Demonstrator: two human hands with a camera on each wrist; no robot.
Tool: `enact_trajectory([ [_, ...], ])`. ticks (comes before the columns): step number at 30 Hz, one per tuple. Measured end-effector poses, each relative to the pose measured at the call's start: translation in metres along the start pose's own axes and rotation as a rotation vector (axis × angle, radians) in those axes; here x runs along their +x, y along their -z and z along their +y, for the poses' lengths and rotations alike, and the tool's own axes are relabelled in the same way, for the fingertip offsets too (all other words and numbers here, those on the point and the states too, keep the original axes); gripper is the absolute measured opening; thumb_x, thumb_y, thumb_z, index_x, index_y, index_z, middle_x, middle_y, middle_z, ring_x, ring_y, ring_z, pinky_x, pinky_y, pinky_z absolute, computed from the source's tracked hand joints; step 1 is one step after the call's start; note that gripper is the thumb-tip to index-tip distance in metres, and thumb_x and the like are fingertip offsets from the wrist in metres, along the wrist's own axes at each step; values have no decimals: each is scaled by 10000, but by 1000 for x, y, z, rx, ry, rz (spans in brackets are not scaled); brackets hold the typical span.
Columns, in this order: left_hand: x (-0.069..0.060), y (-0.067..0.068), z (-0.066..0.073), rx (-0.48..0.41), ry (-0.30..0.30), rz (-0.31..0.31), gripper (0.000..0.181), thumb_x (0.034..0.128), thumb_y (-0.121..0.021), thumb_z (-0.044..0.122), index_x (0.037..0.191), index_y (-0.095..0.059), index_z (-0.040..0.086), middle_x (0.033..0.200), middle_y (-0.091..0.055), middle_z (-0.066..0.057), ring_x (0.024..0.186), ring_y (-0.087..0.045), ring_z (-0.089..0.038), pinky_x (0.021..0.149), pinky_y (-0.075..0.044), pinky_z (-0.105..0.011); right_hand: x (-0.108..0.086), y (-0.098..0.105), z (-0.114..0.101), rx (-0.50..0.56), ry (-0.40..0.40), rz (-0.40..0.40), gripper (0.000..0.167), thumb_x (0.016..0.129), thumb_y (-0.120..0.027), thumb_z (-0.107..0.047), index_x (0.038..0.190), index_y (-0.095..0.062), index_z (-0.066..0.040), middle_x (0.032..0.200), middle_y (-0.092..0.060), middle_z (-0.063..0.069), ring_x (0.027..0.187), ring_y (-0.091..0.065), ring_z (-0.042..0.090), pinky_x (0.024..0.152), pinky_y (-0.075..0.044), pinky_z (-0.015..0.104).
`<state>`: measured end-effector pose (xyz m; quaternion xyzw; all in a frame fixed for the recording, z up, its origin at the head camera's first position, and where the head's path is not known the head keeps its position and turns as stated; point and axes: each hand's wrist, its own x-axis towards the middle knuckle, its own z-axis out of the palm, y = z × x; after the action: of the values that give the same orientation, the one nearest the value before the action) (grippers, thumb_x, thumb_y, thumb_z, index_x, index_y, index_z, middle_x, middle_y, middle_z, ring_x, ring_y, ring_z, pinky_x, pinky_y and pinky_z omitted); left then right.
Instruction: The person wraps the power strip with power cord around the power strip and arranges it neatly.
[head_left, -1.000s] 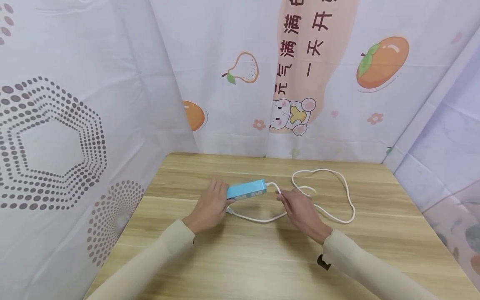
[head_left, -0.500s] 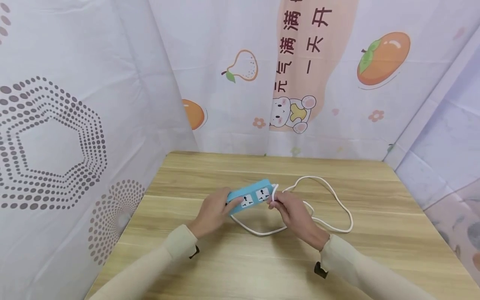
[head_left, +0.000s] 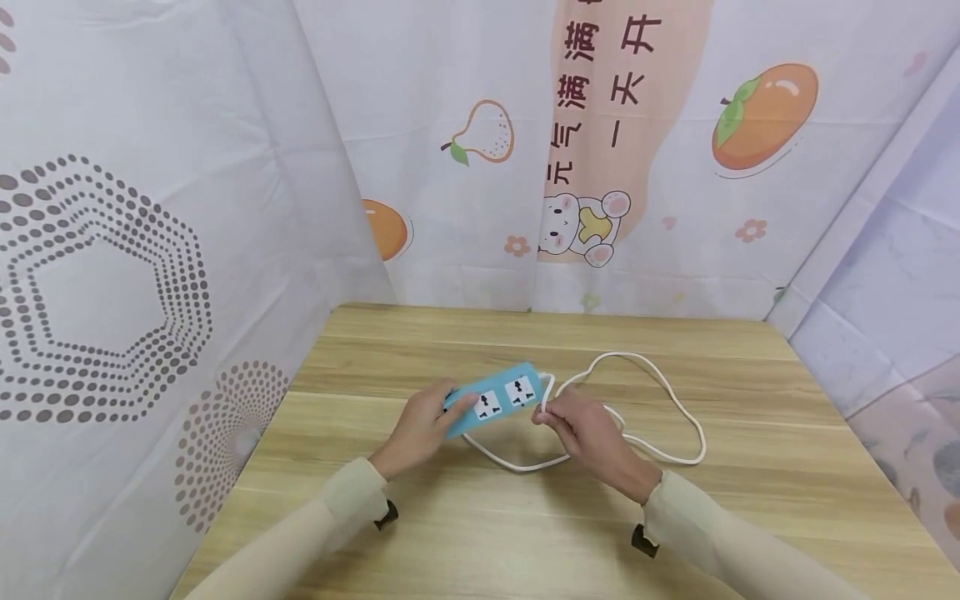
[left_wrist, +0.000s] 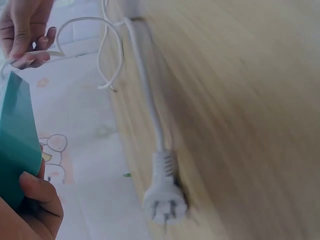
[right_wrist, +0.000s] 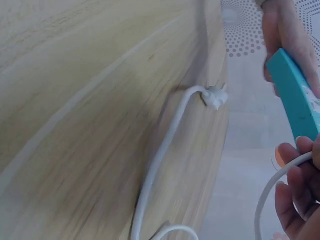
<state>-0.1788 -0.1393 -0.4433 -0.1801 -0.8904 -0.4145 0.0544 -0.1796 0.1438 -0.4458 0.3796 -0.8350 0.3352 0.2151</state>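
A blue power strip (head_left: 497, 398) with white sockets is tilted above the table, its socket face toward the head camera. My left hand (head_left: 420, 427) grips its left end, thumb across the top face. Close to the other end, my right hand (head_left: 588, 429) pinches the white power cord (head_left: 547, 392) where it leaves the strip. The rest of the cord loops on the table to the right and passes below the strip. In the left wrist view the plug (left_wrist: 165, 197) lies on the wood with its prongs showing; the strip and left hand hide it in the head view.
The wooden table (head_left: 450, 533) stands against a white printed curtain (head_left: 435, 217) at the back. Another curtain with dotted patterns (head_left: 105, 292) hangs along the left side. The loose cord loop (head_left: 690, 408) lies on the right half of the table.
The strip has rolled so its sockets face up toward the head camera, then shifted slightly left and down. My right hand has moved left along the cord, nearer the strip.
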Motion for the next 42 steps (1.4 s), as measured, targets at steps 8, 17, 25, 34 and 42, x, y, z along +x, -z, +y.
enact_trajectory([
  [8,-1,6,0,-173,17,-176,341,1046,-562,474,993,-645,148,850,-644,30,701,-570,-128,590,-474,-273,-3,1,3,-39,51,-106,91,899,-760,-69,974,-778,-118,1020,-748,-37,1033,-680,188,857,-560,420],
  [17,-3,12,-5,-223,95,-324,339,990,-658,491,992,-704,155,898,-665,5,769,-603,-167,649,-508,-316,-9,2,11,-127,187,-153,153,811,-837,-87,950,-807,-144,946,-754,-62,913,-633,167,751,-561,362],
  [25,-4,6,-10,-202,24,-479,286,996,-655,482,939,-683,203,848,-664,54,751,-598,-114,648,-487,-268,-9,8,13,-220,204,-222,325,717,-887,7,1009,-770,-72,883,-603,-5,795,-513,124,658,-514,288],
  [34,-2,15,-13,-114,-73,-623,279,951,-710,493,940,-648,221,812,-644,86,706,-588,-69,608,-485,-243,4,9,13,-337,356,-294,296,681,-929,-51,937,-789,-98,900,-705,-54,802,-483,123,651,-476,260],
  [42,-2,4,-6,42,-234,-683,317,989,-640,528,990,-672,213,794,-608,167,657,-547,19,604,-443,-190,9,5,12,-365,461,-368,288,732,-848,-17,909,-754,-224,831,-691,-130,746,-404,93,634,-356,218],
])
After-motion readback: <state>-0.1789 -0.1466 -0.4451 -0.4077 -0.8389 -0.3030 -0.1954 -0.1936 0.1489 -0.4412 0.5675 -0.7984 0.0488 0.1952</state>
